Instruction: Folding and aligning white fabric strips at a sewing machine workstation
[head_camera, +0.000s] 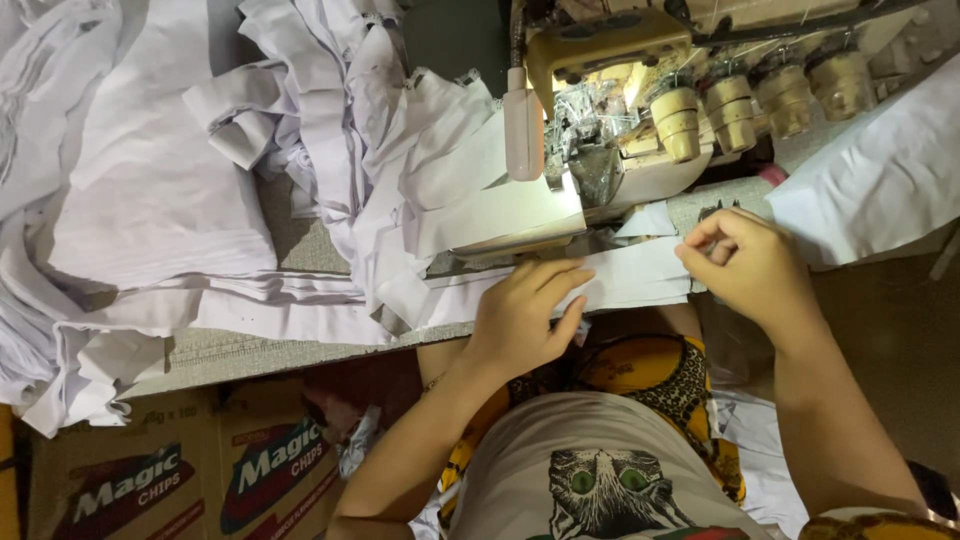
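A long white fabric strip lies along the front edge of the sewing table, running under the foot of a beige sewing machine. My left hand rests flat on the strip, fingers spread and pressing it down just in front of the machine. My right hand is at the strip's right end, fingers pinched together on the fabric edge. The machine's lamp lights the cloth near the needle area.
A big heap of white fabric pieces covers the table's left side. More white cloth hangs at the right. Several thread tension knobs line the machine. A cardboard box stands under the table at the lower left.
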